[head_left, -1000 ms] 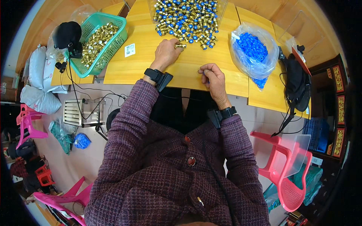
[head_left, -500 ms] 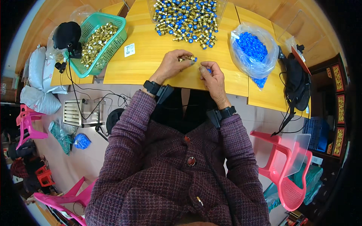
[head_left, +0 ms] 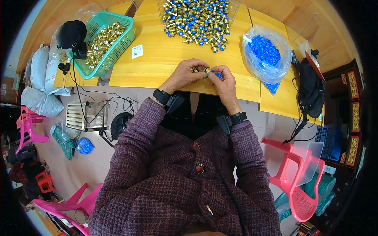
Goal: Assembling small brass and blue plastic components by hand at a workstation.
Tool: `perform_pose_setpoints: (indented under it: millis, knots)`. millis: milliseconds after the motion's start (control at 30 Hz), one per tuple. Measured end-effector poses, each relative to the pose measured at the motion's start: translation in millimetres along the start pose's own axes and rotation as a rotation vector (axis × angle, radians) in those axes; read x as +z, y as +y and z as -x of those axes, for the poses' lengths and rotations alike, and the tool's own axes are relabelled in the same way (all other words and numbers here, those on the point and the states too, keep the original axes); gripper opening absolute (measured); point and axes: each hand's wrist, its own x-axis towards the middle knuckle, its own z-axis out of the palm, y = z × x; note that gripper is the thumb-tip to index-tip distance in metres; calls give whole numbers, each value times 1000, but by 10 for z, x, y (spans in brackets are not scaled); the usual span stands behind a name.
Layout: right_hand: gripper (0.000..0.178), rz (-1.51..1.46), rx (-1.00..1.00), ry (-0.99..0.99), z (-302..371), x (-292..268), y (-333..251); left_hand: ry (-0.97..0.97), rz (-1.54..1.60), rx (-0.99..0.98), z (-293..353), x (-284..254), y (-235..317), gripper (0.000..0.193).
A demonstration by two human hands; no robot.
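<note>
**At the desk's [head_left: 153,70] near edge, brass beside blue**

Over the desk's near side, both hands are together! The left hand's [head_left: 184,74] fingers curl round a brass-coloured fitting [head_left: 207,70]; the right hand's [head_left: 225,84] pinch a blue piece [head_left: 217,75] just beside it. Do the two touch? From here, I can't tell. That fitting looks stiff, small, solid for its size, perhaps slick: I'd grip it round the middle. The blue one, likely light plastic, suits a pinch at its sides. And labels? A white label [head_left: 137,52] on the desk's left, its print too small for me; a white sack [head_left: 52,74] farther left bears reddish lettering.
</note>
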Motion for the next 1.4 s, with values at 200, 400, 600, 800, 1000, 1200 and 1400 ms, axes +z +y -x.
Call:
perform_pose_setpoints:
  millis: [200,400,600,800,1000,1200,1400]
  knots:
    - [16,-12,79,17,11,-14,-62,-151,139,-240,24,-27,129,32]
    - [14,-85,81,31,12,0,-88,-162,225,-299,37,-45,157,30]
    - [15,-98,83,32,10,0,-78,-165,259,-316,37,-50,131,28]
    - [17,-129,91,13,0,-27,-49,-150,205,-248,38,-30,142,26]
    - [18,-102,115,-13,-7,-62,-42,-151,185,-220,30,-31,121,25]
    - [19,-56,84,-27,-24,-87,51,-148,189,-228,39,-32,134,25]
    - [18,-35,59,-21,-18,-81,36,-156,194,-206,36,-24,122,24]
